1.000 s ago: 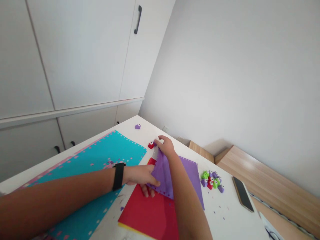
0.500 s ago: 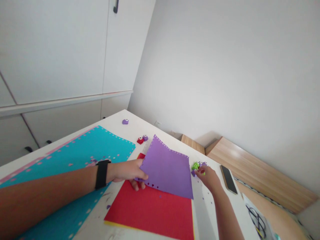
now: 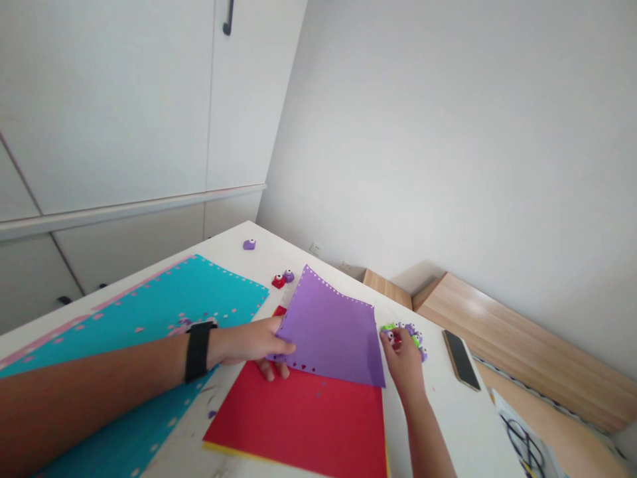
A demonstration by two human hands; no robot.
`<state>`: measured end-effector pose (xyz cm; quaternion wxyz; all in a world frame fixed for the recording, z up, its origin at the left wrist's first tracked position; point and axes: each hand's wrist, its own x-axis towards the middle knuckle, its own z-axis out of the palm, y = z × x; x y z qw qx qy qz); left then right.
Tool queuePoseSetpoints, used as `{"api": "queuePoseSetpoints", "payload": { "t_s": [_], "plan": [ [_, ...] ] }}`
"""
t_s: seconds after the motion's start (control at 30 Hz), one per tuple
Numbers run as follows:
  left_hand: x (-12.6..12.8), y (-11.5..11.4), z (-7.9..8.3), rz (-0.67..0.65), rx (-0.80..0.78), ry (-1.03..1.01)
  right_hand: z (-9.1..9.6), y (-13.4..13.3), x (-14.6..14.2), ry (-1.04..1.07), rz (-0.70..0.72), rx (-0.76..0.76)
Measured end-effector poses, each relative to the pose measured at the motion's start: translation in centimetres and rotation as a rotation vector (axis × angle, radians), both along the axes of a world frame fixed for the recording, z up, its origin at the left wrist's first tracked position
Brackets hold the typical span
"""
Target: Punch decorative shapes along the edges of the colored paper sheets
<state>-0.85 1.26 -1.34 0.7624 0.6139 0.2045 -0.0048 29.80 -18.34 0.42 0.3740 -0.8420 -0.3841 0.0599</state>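
Note:
A purple sheet of paper (image 3: 331, 325) has small punched holes along its far edge and several along its near-left edge. My left hand (image 3: 271, 342) pinches its left side, thumb on top and fingers below. Under it lies a red sheet (image 3: 298, 421). My right hand (image 3: 405, 362) is at a cluster of small paper punches (image 3: 415, 335), green, purple and red with white buttons. Its thumb and fingertips close around one of them; the fingers partly hide which one.
A blue sheet (image 3: 219, 285) with punched edges and paper bits lies left, over a pink one. A red punch (image 3: 279, 281) and a purple punch (image 3: 288, 275) stand beyond, another purple punch (image 3: 249, 244) near the far corner. A phone (image 3: 461, 359) lies on the right.
My right hand has shifted slightly left and turned among the punches, uncovering more of them on its right. My left hand still holds the purple sheet. The view has tilted slightly.

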Motion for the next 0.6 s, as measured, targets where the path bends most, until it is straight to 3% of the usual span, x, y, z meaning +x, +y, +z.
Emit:
{"api": "queuePoseSetpoints", "payload": {
  "t_s": [0.1, 0.27, 0.47, 0.6],
  "plan": [
    [0.3, -0.1, -0.4, 0.044, 0.046, -0.026, 0.6, 0.2, -2.4, 0.247, 0.085, 0.121],
    [1.0, -0.1, -1.0, 0.209, 0.115, -0.086, 1.3, 0.1, -6.4, 1.057, 0.22, 0.446],
    [0.8, -0.4, -0.1, 0.321, 0.101, -0.102, 1.5, -0.7, -8.2, 1.342, 0.301, 0.222],
    [0.7, -0.9, 0.7, 0.355, 0.028, -0.111, 1.0, -0.4, -9.0, 1.4, 0.294, 0.232]
  ]
}}
